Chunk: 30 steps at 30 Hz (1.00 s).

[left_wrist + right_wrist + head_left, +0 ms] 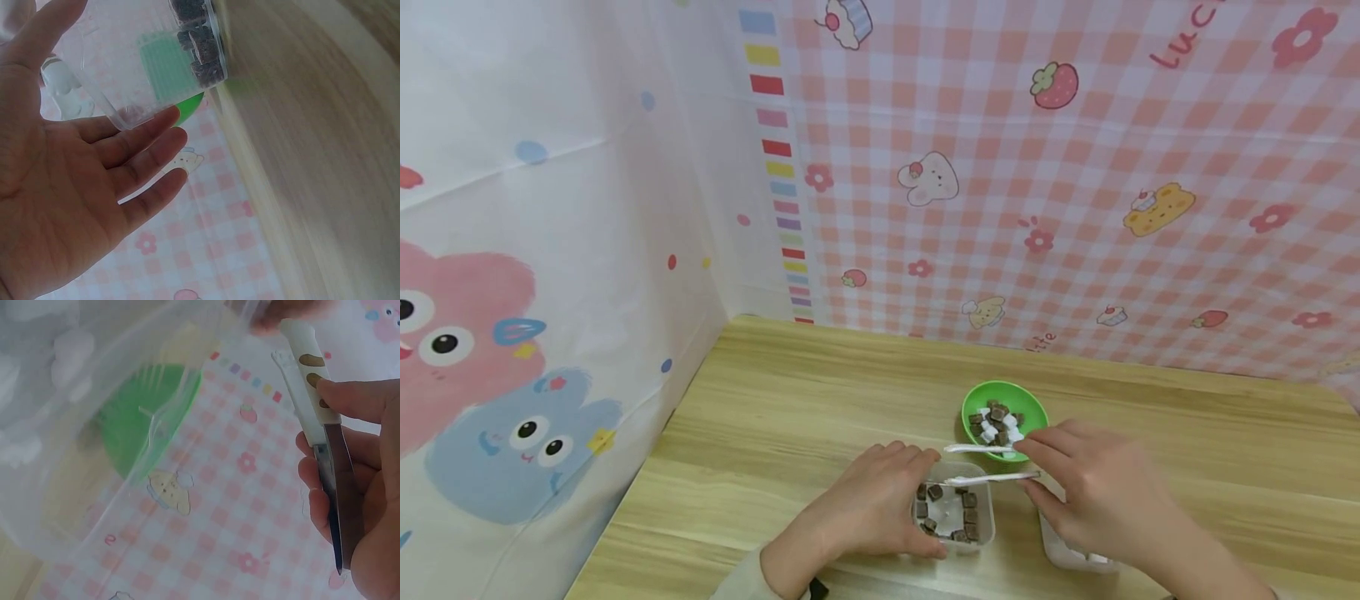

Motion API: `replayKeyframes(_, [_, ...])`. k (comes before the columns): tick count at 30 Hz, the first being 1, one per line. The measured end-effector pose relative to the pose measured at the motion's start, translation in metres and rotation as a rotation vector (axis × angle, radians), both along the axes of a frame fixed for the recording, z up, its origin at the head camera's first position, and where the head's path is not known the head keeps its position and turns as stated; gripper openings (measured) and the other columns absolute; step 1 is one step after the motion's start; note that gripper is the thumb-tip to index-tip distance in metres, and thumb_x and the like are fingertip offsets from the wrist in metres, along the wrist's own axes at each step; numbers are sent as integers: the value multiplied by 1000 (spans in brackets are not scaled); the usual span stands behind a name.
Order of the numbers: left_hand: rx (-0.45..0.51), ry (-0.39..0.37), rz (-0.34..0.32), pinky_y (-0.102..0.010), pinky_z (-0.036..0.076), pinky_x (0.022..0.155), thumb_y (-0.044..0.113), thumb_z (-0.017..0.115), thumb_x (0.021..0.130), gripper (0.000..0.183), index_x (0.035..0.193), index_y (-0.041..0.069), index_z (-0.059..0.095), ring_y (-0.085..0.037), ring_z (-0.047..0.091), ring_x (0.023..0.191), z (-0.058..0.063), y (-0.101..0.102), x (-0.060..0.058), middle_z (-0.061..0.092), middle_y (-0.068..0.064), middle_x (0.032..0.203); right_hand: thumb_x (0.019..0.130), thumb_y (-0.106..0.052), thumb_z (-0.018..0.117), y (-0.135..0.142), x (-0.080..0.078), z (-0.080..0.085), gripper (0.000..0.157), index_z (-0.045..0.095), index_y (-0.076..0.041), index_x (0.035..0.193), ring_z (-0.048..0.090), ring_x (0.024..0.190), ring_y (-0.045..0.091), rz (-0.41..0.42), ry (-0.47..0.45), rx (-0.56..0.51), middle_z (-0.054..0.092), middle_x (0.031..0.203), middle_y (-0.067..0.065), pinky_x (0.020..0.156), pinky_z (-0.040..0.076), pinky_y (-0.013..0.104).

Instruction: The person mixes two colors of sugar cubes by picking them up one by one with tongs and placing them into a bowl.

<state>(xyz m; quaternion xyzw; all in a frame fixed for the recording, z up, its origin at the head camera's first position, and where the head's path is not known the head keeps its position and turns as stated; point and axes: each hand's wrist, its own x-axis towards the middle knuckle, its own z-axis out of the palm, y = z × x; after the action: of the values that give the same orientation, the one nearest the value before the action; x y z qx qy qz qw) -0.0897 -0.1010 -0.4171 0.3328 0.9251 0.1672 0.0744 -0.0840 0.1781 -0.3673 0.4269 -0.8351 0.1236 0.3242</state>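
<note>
My left hand point(880, 500) holds a clear plastic container point(991, 521) between thumb and fingers, its sides shown from close up in the left wrist view. Brown cubes point(971, 515) line its inner edges around a bare middle. In my right hand point(1097, 483) is a pair of small tongs point(328, 434), metal at the back with white, brown-spotted arms. Their two white tips stand apart, reaching left over the container's far side, with nothing between them. Just behind, a green bowl point(967, 398) contains a mix of brown cubes and white pieces point(990, 432).
A second clear container point(1060, 550) stands under my right hand, partly hidden by it; white pieces point(72, 353) show through its wall. The wooden table point(760, 417) meets a pink checked cloth point(1000, 250) at the back and a white printed cloth point(587, 250) on the left.
</note>
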Motion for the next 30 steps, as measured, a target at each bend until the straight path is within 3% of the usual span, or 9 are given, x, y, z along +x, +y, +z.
replayKeyframes(4, [11, 6, -7, -30, 48, 91, 63, 91, 68, 97, 141, 9, 59, -10, 56, 104, 0, 1, -1, 68, 3, 120, 88, -28, 69, -6, 3, -3, 22, 77, -10, 99, 67, 76, 16, 20, -48, 66, 73, 92, -3, 59, 55, 35])
replayKeyframes(6, [17, 3, -10, -28, 48, 89, 63, 91, 67, 96, 141, 9, 59, -10, 55, 101, 0, 1, -1, 68, 4, 118, 76, -23, 77, -9, 4, -4, 24, 75, -12, 97, 65, 75, 15, 18, -73, 107, 71, 90, -5, 58, 54, 33])
replayKeyframes(8, [19, -3, -11, -28, 48, 88, 62, 92, 67, 95, 140, 10, 60, -9, 54, 100, 0, 0, -1, 68, 5, 116, 70, -20, 82, -13, 5, -5, 27, 75, -12, 95, 64, 75, 14, 17, -92, 145, 69, 88, -5, 58, 54, 33])
replayKeyframes(14, [15, -14, -9, -29, 48, 89, 63, 91, 68, 94, 140, 11, 60, -9, 55, 102, 1, 0, -2, 67, 5, 118, 69, -18, 87, -24, 5, -10, 26, 72, -11, 89, 60, 72, 13, 3, -128, 269, 65, 84, -4, 60, 53, 30])
replayKeyframes(21, [1, -5, -12, -30, 49, 89, 65, 89, 69, 96, 142, 9, 59, -11, 56, 103, 1, 0, -2, 68, 3, 120, 69, -18, 85, -37, 1, -13, 22, 70, -8, 82, 59, 73, 18, 17, -71, 376, 66, 81, 0, 63, 54, 33])
replayKeyframes(30, [-11, 10, -13, -28, 48, 89, 66, 89, 68, 96, 141, 10, 60, -10, 57, 104, 0, 0, -2, 68, 4, 119, 62, -11, 78, -50, 1, -13, 15, 69, -7, 74, 52, 65, 19, -30, -61, 493, 61, 73, 0, 53, 45, 28])
